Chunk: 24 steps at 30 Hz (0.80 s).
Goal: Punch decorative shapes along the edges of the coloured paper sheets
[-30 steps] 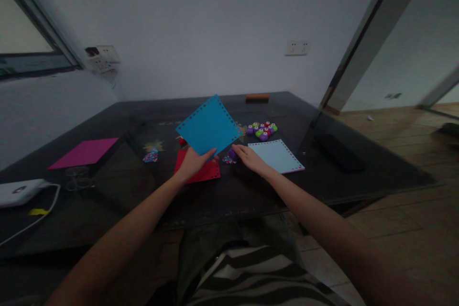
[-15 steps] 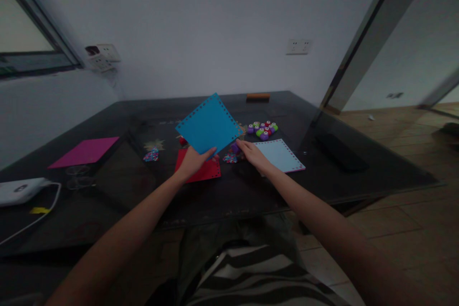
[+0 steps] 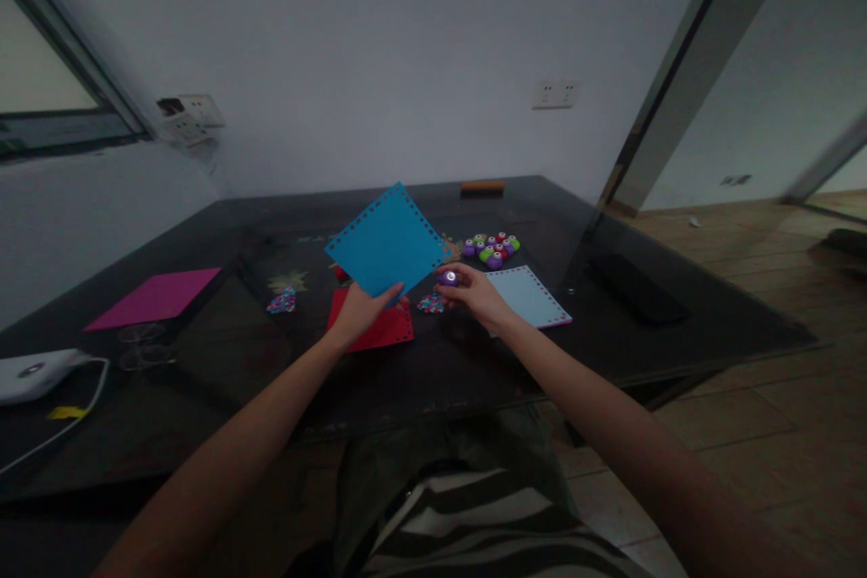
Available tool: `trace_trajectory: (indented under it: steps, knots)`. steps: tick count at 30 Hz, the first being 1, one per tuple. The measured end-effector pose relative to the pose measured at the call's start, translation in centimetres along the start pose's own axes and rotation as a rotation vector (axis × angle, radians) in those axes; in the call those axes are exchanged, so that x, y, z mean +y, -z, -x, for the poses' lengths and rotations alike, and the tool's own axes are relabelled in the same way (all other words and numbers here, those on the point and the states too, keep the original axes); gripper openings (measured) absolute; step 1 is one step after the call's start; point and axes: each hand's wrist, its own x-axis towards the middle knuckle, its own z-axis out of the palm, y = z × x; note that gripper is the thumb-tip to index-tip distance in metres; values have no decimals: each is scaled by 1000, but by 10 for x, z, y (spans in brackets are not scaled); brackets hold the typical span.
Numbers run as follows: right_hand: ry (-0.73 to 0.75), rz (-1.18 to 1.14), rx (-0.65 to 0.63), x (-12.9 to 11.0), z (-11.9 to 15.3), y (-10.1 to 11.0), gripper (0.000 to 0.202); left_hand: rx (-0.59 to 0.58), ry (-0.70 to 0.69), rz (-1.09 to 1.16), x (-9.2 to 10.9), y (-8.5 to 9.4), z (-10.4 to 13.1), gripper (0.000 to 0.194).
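Observation:
A blue square sheet (image 3: 389, 239) with punched holes along its edges is tilted above the table, its lower corner gripped by my left hand (image 3: 362, 312). Between the fingers of my right hand (image 3: 474, 291) is a small purple punch (image 3: 448, 278), close to the sheet's right corner. Beneath the blue sheet lies a red sheet (image 3: 383, 330) with holes along its edge. A white sheet (image 3: 532, 293), also with edge holes, lies right of my right hand. Several purple, green and red punches (image 3: 494, 251) are grouped behind it. Colourful small pieces (image 3: 431, 303) form a pile between my hands.
On the dark table (image 3: 474, 379) lie a magenta sheet (image 3: 155, 298), another colourful pile (image 3: 282, 300) and a white device (image 3: 37, 375) with a cable at the left. A black object (image 3: 637, 287) rests at the right, an orange-brown roll (image 3: 482, 187) at the back.
My right hand has turned, bringing the purple punch into clear view in its fingers, slightly away from the blue sheet's corner. The whole view has shifted slightly.

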Motion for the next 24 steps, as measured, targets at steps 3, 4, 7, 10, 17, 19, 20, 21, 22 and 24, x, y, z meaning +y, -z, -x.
trace_trajectory:
  steps: [3, 4, 7, 10, 17, 19, 20, 21, 22, 24]
  knots:
    - [-4, 7, 11, -1, -1, 0, 37, -21, -19, -9, 0, 1, 0, 27]
    - [-8, -1, 15, -1, -1, 0, 39, -23, -25, -9, -1, 1, -1, 27]
    - [-8, -41, 29, 0, -1, -1, 43, 14, -41, -14, -4, 0, -1, 29]
    - [-13, -63, 28, -1, 0, -3, 44, 46, -37, -23, -2, 0, 0, 28]
    - [21, -18, 14, -15, 4, -2, 38, 25, -16, -18, 5, 1, 1, 26]
    - [43, 42, 13, -20, 3, 3, 38, 31, -11, -8, 6, 1, 1, 28]
    - [50, 76, 12, -22, 2, 6, 37, 29, -5, -1, 6, 1, 1, 29]
    - [57, 108, 12, -25, 1, 11, 38, 23, 3, 5, 7, 2, 1, 30]
    - [63, 137, 17, -27, -1, 17, 38, 13, 9, 7, 8, 2, 1, 30]
    - [76, 183, 42, -30, -7, 33, 39, -8, 10, 3, 8, 2, 1, 29]
